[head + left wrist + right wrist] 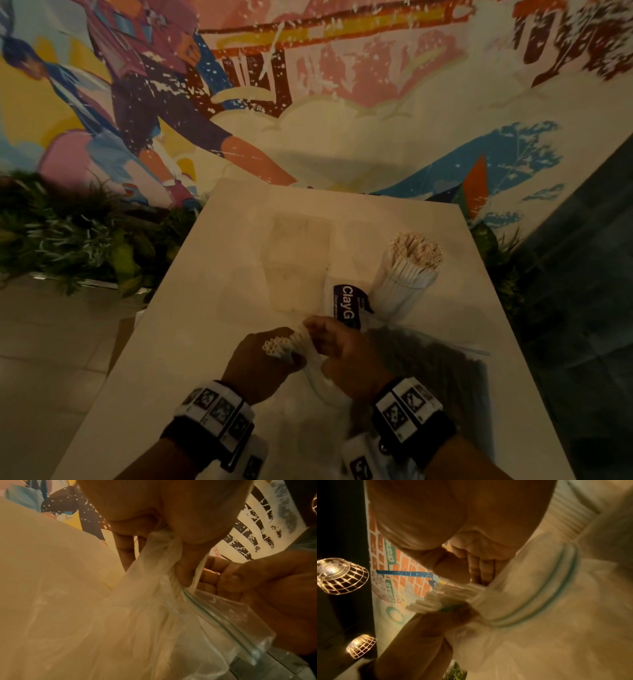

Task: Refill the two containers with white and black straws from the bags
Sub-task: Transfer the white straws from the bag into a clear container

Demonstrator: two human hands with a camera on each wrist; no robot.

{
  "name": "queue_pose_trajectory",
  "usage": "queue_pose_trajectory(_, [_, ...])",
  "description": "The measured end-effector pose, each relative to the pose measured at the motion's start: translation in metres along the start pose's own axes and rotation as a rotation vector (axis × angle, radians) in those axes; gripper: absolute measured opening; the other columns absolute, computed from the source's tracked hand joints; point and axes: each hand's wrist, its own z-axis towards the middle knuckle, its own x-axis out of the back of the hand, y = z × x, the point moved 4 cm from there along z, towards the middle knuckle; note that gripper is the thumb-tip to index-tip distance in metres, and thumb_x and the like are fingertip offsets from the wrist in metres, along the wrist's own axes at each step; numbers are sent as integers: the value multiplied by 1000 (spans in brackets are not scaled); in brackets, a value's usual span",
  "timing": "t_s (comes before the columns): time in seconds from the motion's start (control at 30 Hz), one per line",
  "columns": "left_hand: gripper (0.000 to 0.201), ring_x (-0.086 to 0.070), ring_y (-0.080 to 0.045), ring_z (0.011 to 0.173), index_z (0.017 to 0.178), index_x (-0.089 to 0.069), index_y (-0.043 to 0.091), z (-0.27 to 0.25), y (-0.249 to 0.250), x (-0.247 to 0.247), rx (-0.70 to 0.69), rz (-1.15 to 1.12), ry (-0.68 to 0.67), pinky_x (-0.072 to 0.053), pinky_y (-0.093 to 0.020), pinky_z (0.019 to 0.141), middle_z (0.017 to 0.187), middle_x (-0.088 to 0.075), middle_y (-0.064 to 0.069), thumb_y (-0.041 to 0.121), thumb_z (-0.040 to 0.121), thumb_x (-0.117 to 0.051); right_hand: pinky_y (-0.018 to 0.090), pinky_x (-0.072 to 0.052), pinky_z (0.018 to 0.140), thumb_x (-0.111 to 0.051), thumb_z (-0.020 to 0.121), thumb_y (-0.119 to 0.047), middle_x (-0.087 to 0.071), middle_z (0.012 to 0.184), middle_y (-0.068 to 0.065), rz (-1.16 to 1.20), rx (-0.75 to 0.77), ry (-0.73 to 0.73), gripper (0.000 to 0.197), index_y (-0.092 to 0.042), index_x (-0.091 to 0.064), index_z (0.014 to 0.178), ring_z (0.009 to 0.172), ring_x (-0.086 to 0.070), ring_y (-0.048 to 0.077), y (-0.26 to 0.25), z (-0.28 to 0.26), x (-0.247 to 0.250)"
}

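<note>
My left hand [263, 359] grips a bunch of white straws [275, 346], whose open ends poke out of the fist. My right hand [342, 349] pinches the mouth of a clear zip bag [318, 377] just to the right of the straws. In the right wrist view the straws [440, 597] stick out of the bag [539, 601], past its blue-green zip strip. The left wrist view shows crumpled bag plastic [154, 615] pressed under my left thumb. A clear container [404, 284] packed with upright white straws stands at the table's right.
An item with a purple label [347, 305] sits between my hands and the container. A clear bag holding dark straws [431, 370] lies on the table at my right. The pale table [212, 274] ends at a painted wall, with plants [68, 233] on the left.
</note>
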Motion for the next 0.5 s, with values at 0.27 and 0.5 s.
queue_pose_trajectory(0.27, [45, -62, -24, 79, 83, -62, 27, 5, 3, -2, -12, 106, -22, -50, -44, 74, 83, -68, 1, 59, 59, -43, 19, -48, 93, -72, 82, -28, -65, 104, -20, -47, 111, 132, 37, -46, -57, 111, 105, -61, 1, 13, 4, -8])
queue_pose_trajectory(0.5, [20, -55, -22, 63, 68, -45, 31, 5, 3, -6, 16, 222, -59, -49, -42, 62, 66, -57, 3, 42, 68, -61, 28, -56, 76, -70, 78, -41, -67, 83, -10, -71, 171, 207, 13, -44, -58, 84, 80, -65, 6, 11, 3, -8])
